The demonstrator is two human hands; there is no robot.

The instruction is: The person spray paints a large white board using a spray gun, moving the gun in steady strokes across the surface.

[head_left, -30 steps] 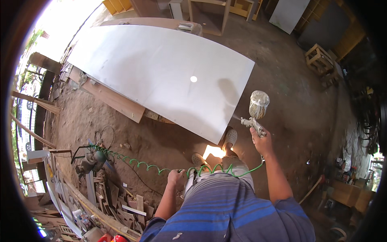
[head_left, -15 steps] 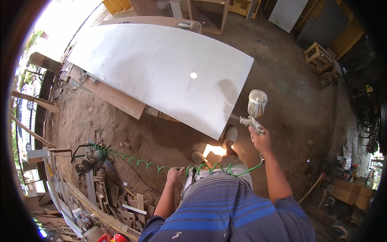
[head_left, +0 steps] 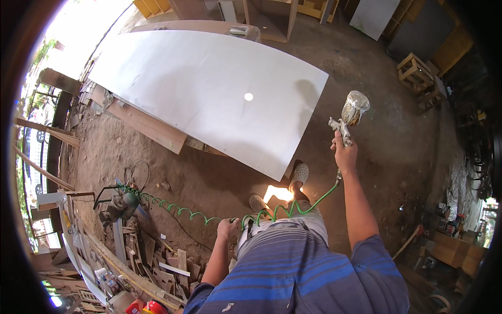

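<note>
A paint spray gun (head_left: pixel 342 129) with a paint-smeared cup on top is gripped in my right hand (head_left: pixel 345 153), off the right end of a large white panel (head_left: pixel 209 89). From the gun's handle a green coiled air hose (head_left: pixel 324 198) runs down across my waist. My left hand (head_left: pixel 228 228) is closed around that hose near my left hip. On the left, the hose continues to a dark green compressor (head_left: pixel 121 205) on the ground. The panel lies flat, raised on boards, with a small bright round spot on it.
A brown board (head_left: pixel 141 120) juts out under the panel's near edge. Wood scraps (head_left: pixel 167 267) are heaped at lower left beside the compressor. Wooden cabinets (head_left: pixel 266 21) stand beyond the panel, and a wooden stool (head_left: pixel 415 70) is at far right. My feet stand on bare dirt floor.
My right hand has carried the spray gun farther away and slightly right, along the panel's right end. The hose stretches up after it. My left hand stays put on the hose.
</note>
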